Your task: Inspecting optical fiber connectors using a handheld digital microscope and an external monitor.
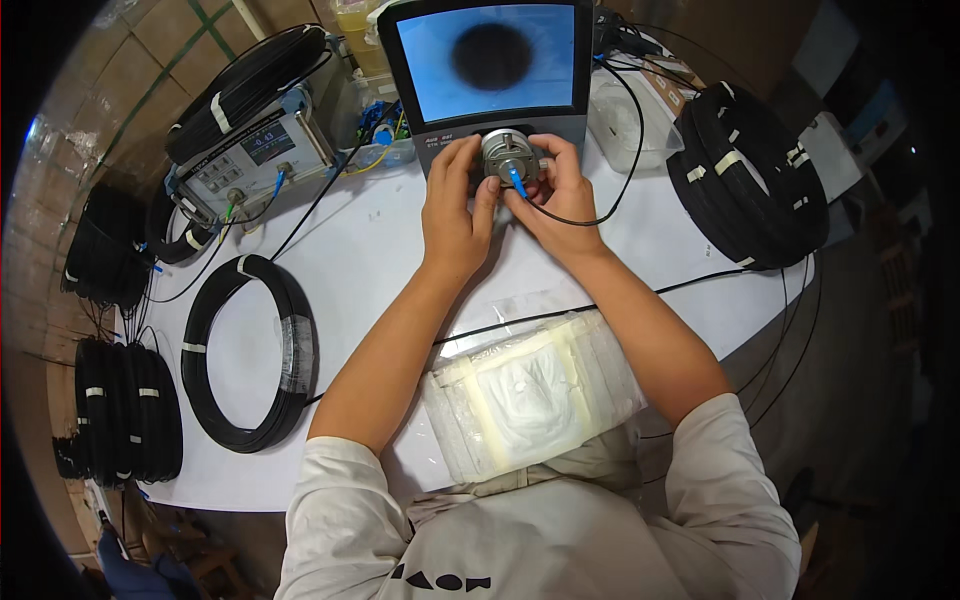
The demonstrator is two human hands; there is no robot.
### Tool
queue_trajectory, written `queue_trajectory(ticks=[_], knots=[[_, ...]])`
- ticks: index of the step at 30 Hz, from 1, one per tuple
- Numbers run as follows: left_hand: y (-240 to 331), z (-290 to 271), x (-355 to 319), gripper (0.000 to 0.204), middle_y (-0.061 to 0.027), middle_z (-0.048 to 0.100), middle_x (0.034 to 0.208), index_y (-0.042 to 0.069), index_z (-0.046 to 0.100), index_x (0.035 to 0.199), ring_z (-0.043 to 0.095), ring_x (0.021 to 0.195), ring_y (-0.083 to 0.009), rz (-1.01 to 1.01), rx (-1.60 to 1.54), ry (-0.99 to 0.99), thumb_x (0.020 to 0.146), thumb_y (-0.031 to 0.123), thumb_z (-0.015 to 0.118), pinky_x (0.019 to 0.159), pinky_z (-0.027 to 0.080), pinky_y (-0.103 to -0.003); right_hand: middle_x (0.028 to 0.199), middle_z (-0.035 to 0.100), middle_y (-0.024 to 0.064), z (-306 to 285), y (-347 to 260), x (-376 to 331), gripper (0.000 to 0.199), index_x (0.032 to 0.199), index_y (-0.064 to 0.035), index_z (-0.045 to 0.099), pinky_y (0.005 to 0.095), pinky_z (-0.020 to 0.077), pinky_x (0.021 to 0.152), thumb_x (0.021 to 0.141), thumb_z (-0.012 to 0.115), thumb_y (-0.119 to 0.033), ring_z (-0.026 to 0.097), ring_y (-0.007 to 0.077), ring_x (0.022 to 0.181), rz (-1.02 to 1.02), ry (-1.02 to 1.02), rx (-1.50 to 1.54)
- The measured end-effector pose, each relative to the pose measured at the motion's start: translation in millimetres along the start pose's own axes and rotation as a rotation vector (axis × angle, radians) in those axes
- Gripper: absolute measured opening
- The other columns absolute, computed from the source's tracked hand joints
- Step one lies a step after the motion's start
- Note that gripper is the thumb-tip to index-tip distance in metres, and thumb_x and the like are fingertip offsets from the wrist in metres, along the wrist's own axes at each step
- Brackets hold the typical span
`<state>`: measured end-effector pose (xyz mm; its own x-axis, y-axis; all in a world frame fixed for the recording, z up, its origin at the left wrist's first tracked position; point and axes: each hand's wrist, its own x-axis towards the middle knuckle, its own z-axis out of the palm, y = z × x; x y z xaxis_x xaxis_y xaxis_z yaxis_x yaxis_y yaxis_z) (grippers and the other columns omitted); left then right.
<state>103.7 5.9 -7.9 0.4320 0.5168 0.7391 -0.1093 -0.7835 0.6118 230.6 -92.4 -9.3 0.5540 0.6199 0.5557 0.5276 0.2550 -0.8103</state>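
Bright, even overhead light on the white table (pixel 380 250), glare off the screen (pixel 487 58), fisheye-bent, dark-vignetted edges

Both bare forearms come up from the lower middle of the frame, out of short white sleeves, and converge toward the upper centre. The left forearm slants up and to the right, the right forearm up and to the left, so the wrists end close together. The left hand (pixel 452 205) shows its back, fingers curled upward with the thumb turned inward toward the other hand. The right hand (pixel 562 195) sits just beside it, also back-up, fingers bent and pinched together near the thumb. The fingertips of both hands nearly meet.
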Motion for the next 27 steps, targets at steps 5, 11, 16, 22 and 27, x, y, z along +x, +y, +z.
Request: queue_trajectory(ticks=[5,11,16,22,27], knots=[[1.1,-2.6,2.9,0.038,-0.0146,0.062,0.144,0.005,0.063,0.143,0.062,0.125,-0.0355,0.031,0.014,-0.073,0.104,0.009,0.062,0.100,0.054,-0.040,0.088,0.072,0.0064,1.0,-2.3,-2.1,0.059,0.137,-0.0085,0.053,0.0289,0.0561,0.067,0.086,0.084,-0.003,0.069,0.0130,0.074,0.026,-0.010,0.006],[1.5,-0.9,1.1,0.036,-0.0148,0.062,0.143,0.004,0.063,0.141,0.064,0.120,-0.0323,-0.026,-0.042,-0.073,0.106,0.011,0.062,0.096,0.056,-0.038,0.098,0.076,0.0128,-0.7,-0.5,0.1,0.057,0.138,-0.0091,0.055,0.0328,0.0591,0.074,0.089,0.079,0.005,0.077,0.0210,0.084,-0.011,-0.022,0.016],[5.3,-2.3,0.6,0.034,-0.0152,0.061,0.142,0.003,0.063,0.140,0.069,0.108,-0.0262,-0.041,-0.076,-0.058,0.106,0.010,0.062,0.091,0.057,-0.035,0.112,0.075,0.0146,-4.6,-4.7,1.0,0.059,0.141,-0.0088,0.056,0.0348,0.0603,0.082,0.089,0.077,0.008,0.077,0.0252,0.093,-0.045,-0.055,-0.036],[6.5,-3.3,0.9,0.034,-0.0144,0.062,0.139,0.003,0.064,0.138,0.068,0.098,-0.0215,-0.075,-0.066,-0.052,0.105,0.011,0.065,0.084,0.056,-0.032,0.126,0.072,0.0159,-8.8,-4.7,2.5,0.062,0.145,-0.0091,0.057,0.0360,0.0603,0.089,0.089,0.073,0.011,0.075,0.0269,0.106,-0.074,-0.092,-0.043],[6.0,-4.2,-0.5,0.033,-0.0140,0.063,0.137,0.002,0.064,0.136,0.067,0.094,-0.0201,-0.091,-0.065,-0.042,0.105,0.012,0.066,0.082,0.055,-0.031,0.131,0.069,0.0159,-12.0,-4.8,4.1,0.064,0.148,-0.0108,0.057,0.0348,0.0601,0.090,0.089,0.071,0.012,0.073,0.0284,0.108,-0.073,-0.133,-0.001]])
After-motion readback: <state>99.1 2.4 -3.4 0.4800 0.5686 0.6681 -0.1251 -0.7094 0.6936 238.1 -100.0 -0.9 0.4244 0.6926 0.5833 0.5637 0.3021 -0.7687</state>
